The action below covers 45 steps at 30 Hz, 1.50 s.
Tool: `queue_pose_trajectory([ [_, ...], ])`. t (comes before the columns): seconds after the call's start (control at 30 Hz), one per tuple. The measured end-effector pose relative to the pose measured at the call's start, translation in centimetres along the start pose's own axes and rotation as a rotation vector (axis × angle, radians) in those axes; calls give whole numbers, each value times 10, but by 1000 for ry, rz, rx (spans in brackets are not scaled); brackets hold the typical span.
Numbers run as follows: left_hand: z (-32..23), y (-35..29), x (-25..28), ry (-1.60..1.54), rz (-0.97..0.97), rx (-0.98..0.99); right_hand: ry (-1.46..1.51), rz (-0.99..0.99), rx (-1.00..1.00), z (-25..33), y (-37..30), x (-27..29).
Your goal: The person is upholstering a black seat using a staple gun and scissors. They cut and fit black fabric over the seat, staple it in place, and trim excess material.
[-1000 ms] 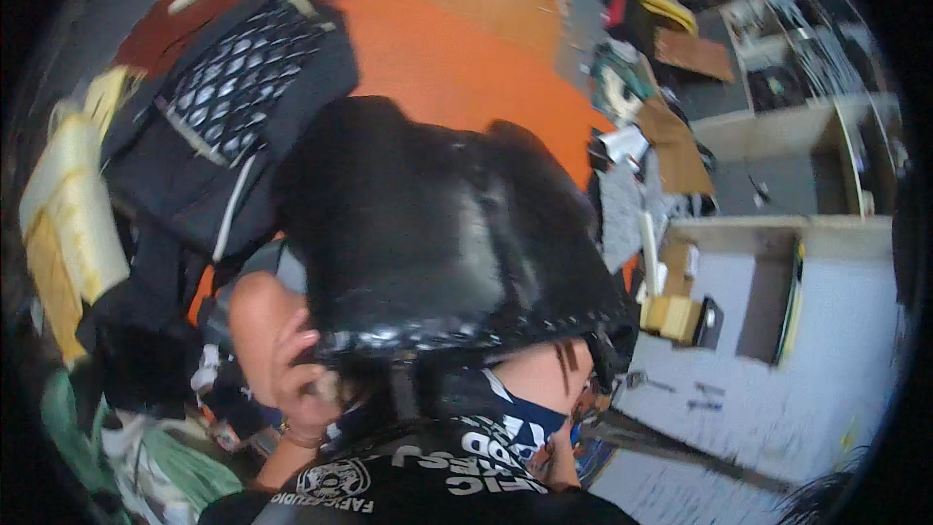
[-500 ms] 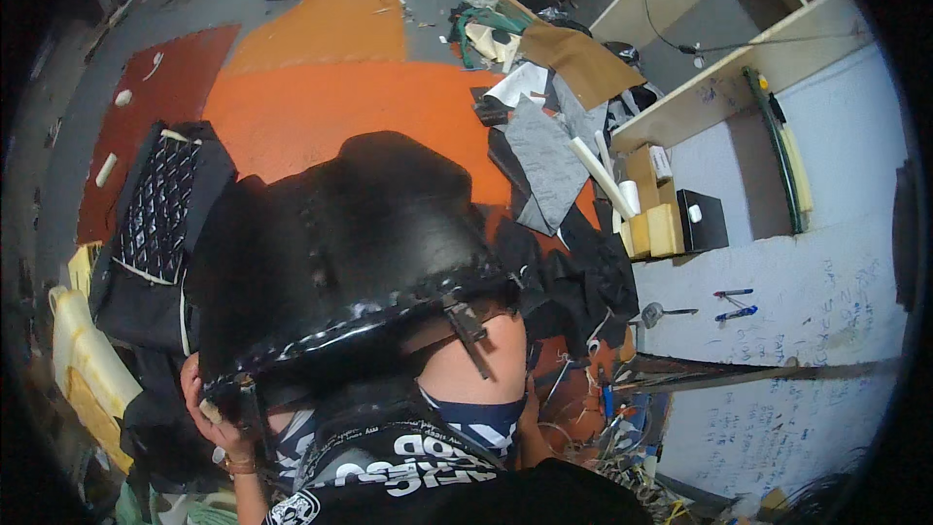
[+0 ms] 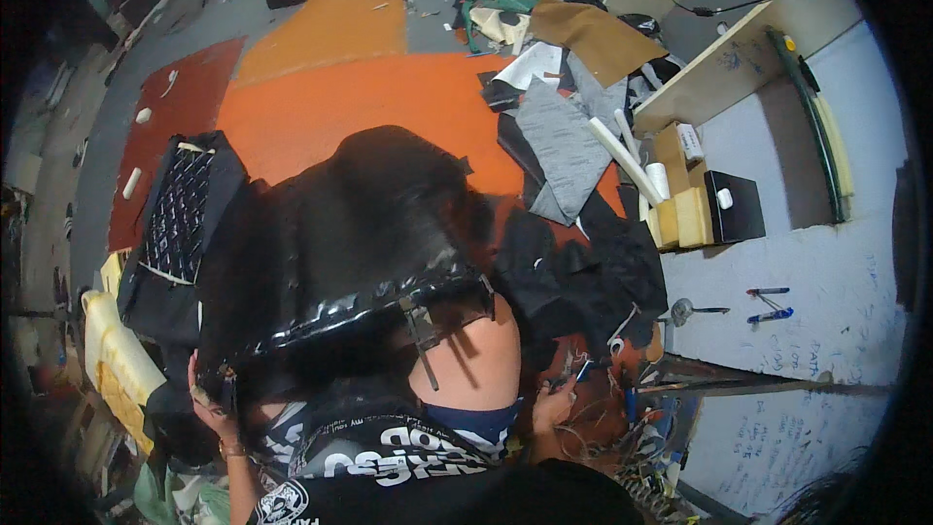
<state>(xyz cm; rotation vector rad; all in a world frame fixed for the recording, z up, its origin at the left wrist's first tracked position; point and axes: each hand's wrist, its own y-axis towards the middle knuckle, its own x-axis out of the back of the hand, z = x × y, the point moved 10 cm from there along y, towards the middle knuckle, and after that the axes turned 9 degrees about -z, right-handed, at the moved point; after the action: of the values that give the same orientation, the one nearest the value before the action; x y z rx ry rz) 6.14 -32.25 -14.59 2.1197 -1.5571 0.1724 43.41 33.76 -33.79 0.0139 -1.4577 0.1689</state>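
Observation:
Across my lap lies a black seat back, smooth and shiny along its near edge, with a metal bracket sticking out below that edge. My left hand is closed on its lower left corner. To the right of my thigh, my right hand is closed round a small hand tool with a bright metal end; its exact kind is too small to make out. The tool is apart from the seat back, close to a jumble of wires and tools.
A black cover with a quilted panel lies left, beside yellow foam. Orange sheet material covers the floor ahead. Grey fabric and black cloth lie right, near a white board with pens and foam blocks.
My right hand has come out from beside my thigh, now showing a small tool. The seat back has shifted slightly nearer and its bracket leftward; my left hand stays at its corner.

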Motion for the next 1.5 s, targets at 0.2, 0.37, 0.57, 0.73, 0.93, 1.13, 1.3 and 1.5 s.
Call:
queue_pose_trajectory([
  [0.2,-8,-1,-4,86,-15,15,81,5,17,-32,1,-29],
  [0.37,-21,2,-10,115,-40,13,352,-45,94,-5,20,-31],
  [0.57,-35,1,-5,149,-89,-37,1077,224,117,162,0,66],
  [0.73,-29,6,-6,191,-63,-107,1237,235,729,270,-69,172],
  [0.93,-58,9,24,-320,-4,27,1008,-28,1150,320,-150,215],
  [1.13,-319,21,80,-331,230,-721,1056,-26,1126,320,-155,206],
  [1.3,-421,-18,41,65,635,-1097,1051,51,991,311,-147,201],
  [1.5,-458,-16,85,-20,629,-1046,938,143,945,313,-154,217],
])
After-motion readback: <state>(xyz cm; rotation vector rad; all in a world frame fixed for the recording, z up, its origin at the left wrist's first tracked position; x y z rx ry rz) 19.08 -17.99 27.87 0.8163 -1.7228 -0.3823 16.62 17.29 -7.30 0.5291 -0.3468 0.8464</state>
